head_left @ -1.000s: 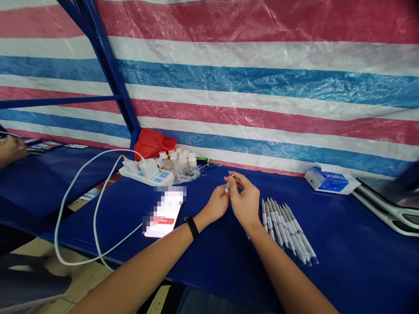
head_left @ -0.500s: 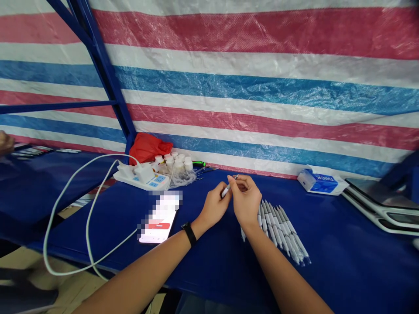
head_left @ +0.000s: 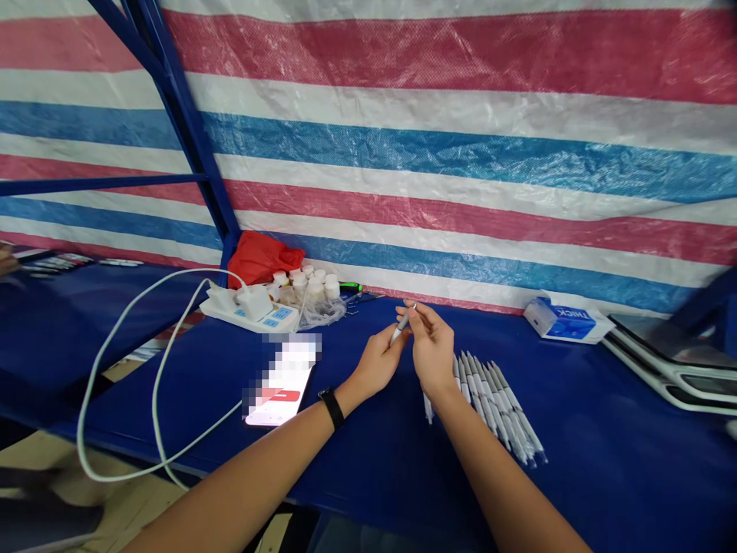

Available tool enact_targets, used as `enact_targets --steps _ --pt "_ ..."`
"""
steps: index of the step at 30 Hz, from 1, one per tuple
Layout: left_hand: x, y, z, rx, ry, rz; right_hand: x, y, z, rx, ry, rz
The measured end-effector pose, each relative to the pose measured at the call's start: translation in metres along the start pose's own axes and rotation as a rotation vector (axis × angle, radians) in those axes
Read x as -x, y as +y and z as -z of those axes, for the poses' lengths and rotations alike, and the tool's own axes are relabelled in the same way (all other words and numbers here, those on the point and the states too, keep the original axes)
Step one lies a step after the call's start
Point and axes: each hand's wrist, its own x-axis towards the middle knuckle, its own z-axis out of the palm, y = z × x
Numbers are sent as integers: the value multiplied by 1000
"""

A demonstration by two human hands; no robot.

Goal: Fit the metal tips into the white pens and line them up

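A white and grey pen (head_left: 398,331) is held at a slant above the blue table. My left hand (head_left: 380,361) is closed round its lower part. The fingers of my right hand (head_left: 433,349) pinch the upper end, which they partly hide. Beside my right wrist lies a row of similar white pens with grey tips (head_left: 495,403), side by side, several of them inside clear sleeves. My right forearm covers part of that row.
A lit phone (head_left: 282,384) lies left of my hands, with a power strip (head_left: 270,319), white cables (head_left: 100,369), small white-capped bottles (head_left: 315,288) and a red bag (head_left: 259,257) behind. A tissue pack (head_left: 567,321) and a scale-like device (head_left: 673,369) are at right. Someone's hand (head_left: 7,259) shows far left.
My right thumb and fingers have shifted at the pen's upper end, and the pen shows more grey now. Both hands stay nearly in place. The other person's hand at far left has moved slightly.
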Motion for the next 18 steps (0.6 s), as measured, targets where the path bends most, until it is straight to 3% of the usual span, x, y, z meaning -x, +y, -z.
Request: enact_targets --steps 7,14,18 --pt "1 3 -1 -3 -15 30 -2 0 4 131 113 -30" --pt "-1 3 -1 31 5 41 1 2 0 -5 37 -32" --pt "-1 0 0 33 -24 47 1 6 0 109 113 -54"
